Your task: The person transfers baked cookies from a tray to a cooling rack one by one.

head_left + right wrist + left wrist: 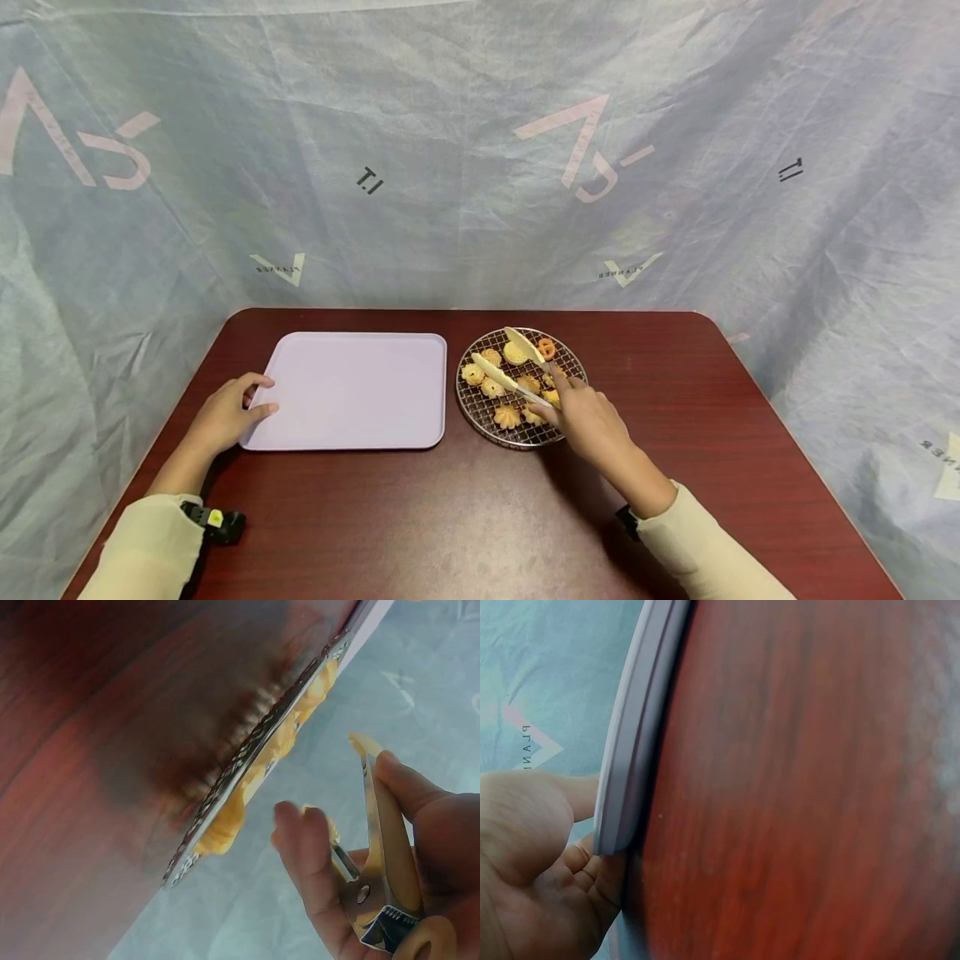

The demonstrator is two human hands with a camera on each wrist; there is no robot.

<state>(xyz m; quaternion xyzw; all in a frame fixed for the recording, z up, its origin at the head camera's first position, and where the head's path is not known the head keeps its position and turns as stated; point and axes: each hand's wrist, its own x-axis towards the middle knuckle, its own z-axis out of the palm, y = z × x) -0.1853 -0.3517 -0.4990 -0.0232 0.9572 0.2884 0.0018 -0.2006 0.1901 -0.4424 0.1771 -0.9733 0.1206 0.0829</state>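
Note:
A pale lilac tray [352, 392] lies on the table, and my left hand [222, 412] grips its left edge with thumb and fingers at the rim. In the left wrist view the tray's rim [634, 742] runs up from that hand [532, 862]. My right hand [592, 417] holds a pair of tongs [525, 393] with pale tips, their arms spread apart over a round wire rack [480, 427]. Nothing is visible between the tips. Several cookies [507, 417] lie on the rack, among them a pretzel-shaped one [546, 348]; the hand and tongs partly hide others.
A dark red wooden table [420, 525] carries everything. The rack stands close to the tray's right side. Behind and beside the table hang grey cloth sheets [450, 167] with printed marks. Black wrist devices [225, 527] sit at the cuffs of the light sleeves.

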